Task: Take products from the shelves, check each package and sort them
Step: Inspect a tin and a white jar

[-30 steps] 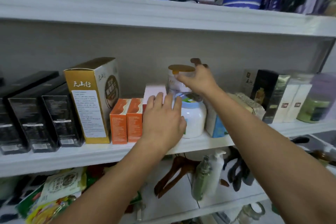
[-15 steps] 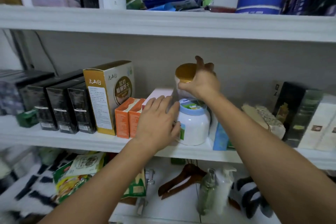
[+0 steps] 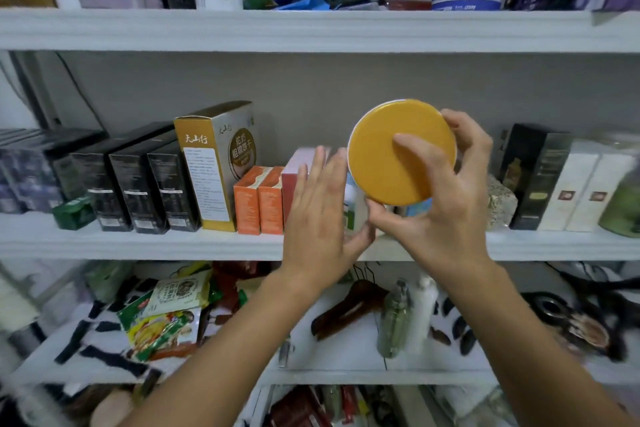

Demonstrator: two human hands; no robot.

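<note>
White middle shelf (image 3: 138, 243) carries a row of black boxes (image 3: 138, 184) far left, a tall gold box (image 3: 214, 166), two orange boxes (image 3: 258, 199) and a pink box (image 3: 298, 166) toward centre. Right hand (image 3: 446, 191) grips the yellow-lidded can (image 3: 391, 163) by the lid rim, one finger across the lid, can tipped lid-toward-camera, held off the shelf in front of it, centre-right. Left hand (image 3: 322, 215) is flat, fingers straight, holding nothing, just left of the can, in front of a white tub (image 3: 353, 208)
</note>
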